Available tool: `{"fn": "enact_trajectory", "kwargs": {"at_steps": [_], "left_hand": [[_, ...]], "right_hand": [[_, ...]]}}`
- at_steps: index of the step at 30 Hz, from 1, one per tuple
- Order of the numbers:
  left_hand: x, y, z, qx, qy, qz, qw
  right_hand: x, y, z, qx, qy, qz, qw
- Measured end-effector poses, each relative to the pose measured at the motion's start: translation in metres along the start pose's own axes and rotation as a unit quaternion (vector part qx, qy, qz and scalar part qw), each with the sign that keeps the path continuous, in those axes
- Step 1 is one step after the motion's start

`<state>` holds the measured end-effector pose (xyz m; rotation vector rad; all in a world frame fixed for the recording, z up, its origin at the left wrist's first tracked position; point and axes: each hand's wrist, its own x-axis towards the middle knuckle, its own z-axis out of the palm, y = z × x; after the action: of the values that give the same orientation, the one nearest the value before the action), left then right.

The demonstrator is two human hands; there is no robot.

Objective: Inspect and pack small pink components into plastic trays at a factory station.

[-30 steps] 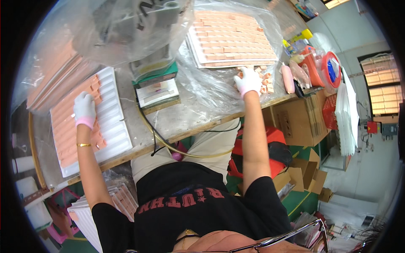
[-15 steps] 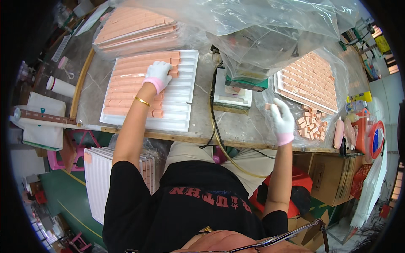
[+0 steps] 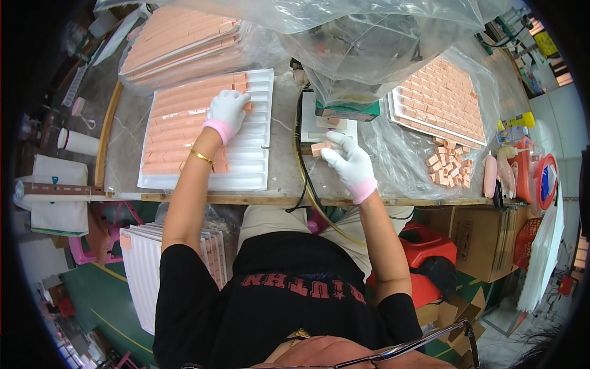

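Observation:
My left hand (image 3: pixel 226 112), in a white glove with a pink cuff, is over the white ribbed tray (image 3: pixel 257 161). Its fingers curl down around a small pink piece (image 3: pixel 247 106) at the end of a row. Rows of similar pink pieces (image 3: pixel 178 126) fill the tray's left part. My right hand (image 3: pixel 351 161), gloved alike, pinches one short pink boxy piece (image 3: pixel 319 149) between thumb and fingers. This piece is just in front of a small press (image 3: pixel 349 112) draped in clear plastic. Another pink piece (image 3: pixel 334 122) lies on the press's pale base (image 3: pixel 311 131).
A stack of filled trays (image 3: pixel 184 46) under plastic stands at the back left. Right of the press lie another filled tray (image 3: pixel 436 101) and a loose heap of pink pieces (image 3: pixel 450 165). Cables (image 3: pixel 299 141) run down over the table's front edge (image 3: pixel 264 200). A red basket (image 3: pixel 544 175) stands far right.
My right hand has moved left, carrying its pink piece from beside the loose heap to the front of the press. My left hand stays over the tray rows. The whole view has shifted slightly.

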<state>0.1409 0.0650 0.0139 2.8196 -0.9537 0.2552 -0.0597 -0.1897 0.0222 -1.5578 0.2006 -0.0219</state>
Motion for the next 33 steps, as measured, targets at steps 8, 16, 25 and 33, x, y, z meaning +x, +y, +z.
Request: {"fn": "enact_trajectory", "kwargs": {"at_steps": [8,16,25,33], "left_hand": [[-0.008,0.024,-0.002,-0.186,0.047,0.060,0.980],[-0.031,0.126,-0.015,-0.490,-0.146,0.029,0.859],[-0.034,0.160,0.003,-0.657,-0.152,-0.008,0.738],[0.029,-0.012,0.015,-0.035,0.067,-0.032,0.997]], "right_hand": [[-0.008,-0.001,0.003,0.027,0.051,-0.025,0.998],[0.002,-0.017,-0.006,-0.264,0.079,-0.248,0.929],[0.001,0.004,-0.028,-0.243,0.053,-0.197,0.948],[0.063,0.004,-0.048,-0.370,0.159,-0.212,0.890]]}}
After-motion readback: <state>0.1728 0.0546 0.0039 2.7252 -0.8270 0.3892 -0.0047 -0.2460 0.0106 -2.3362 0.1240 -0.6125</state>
